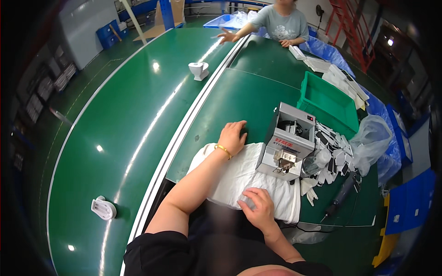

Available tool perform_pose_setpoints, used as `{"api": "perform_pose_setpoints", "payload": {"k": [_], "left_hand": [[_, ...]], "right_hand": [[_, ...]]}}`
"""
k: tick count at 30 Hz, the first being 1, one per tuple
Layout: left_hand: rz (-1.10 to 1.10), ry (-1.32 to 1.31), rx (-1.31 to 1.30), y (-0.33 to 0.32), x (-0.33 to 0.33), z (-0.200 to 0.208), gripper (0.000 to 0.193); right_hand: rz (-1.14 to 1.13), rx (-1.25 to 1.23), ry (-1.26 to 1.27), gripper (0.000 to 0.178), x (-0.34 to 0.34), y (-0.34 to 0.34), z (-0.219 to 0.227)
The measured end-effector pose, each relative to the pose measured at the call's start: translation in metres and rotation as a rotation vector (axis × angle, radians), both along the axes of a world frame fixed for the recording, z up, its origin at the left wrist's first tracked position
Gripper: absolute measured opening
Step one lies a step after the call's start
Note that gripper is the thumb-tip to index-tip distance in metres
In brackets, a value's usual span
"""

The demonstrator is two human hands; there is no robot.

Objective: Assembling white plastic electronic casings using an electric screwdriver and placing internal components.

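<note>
The white cloth lies in front of me on the green worktop, rumpled and spread between my body and the grey machine. My left hand is at its far edge, reaching past it toward bare worktop; the fingers are loosely bent with the thumb apart, and nothing is between them. I cannot tell whether the fingertips press down. A gold bracelet circles that wrist. My right hand is over the near part of the cloth, fingers curved, thumb held away from them, that grip empty too; whether it touches the fabric I cannot tell.

The machine stands at the cloth's far right, its lower end right by the fabric, to the right of my left grip and beyond my right one. Just beside it are a clear container and a loose heap of white and dark flat pieces. Nearer me on the right lies a dark power driver. Past the machine sits a green crate, with a clear plastic bag by its right corner.

On the long green belt to my left stand two white devices, one close, one farther off. A co-worker at the far end stretches a hand over the belt.
</note>
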State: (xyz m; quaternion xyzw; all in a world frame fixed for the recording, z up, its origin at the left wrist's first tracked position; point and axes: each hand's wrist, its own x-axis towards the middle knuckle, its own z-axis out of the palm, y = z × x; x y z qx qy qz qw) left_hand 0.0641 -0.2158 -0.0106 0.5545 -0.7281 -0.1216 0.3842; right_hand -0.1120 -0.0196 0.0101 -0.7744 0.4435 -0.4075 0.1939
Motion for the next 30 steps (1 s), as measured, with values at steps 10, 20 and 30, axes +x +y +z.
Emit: {"api": "perform_pose_setpoints", "payload": {"k": [10,20,30], "left_hand": [[-0.025,0.01,-0.054,-0.0034,-0.0021,-0.0063,0.043],[-0.017,0.004,-0.027,-0.0031,-0.0015,0.0002,0.044],[-0.022,-0.014,-0.024,-0.0016,-0.0007,0.0007,0.044]], "right_hand": [[-0.044,-0.019,-0.02,0.023,-0.0027,0.0015,-0.0005],[-0.036,-0.05,-0.027,0.024,-0.003,-0.0003,0.0016],[-0.011,-0.043,-0.028,0.025,-0.0033,0.0,0.0037]]}}
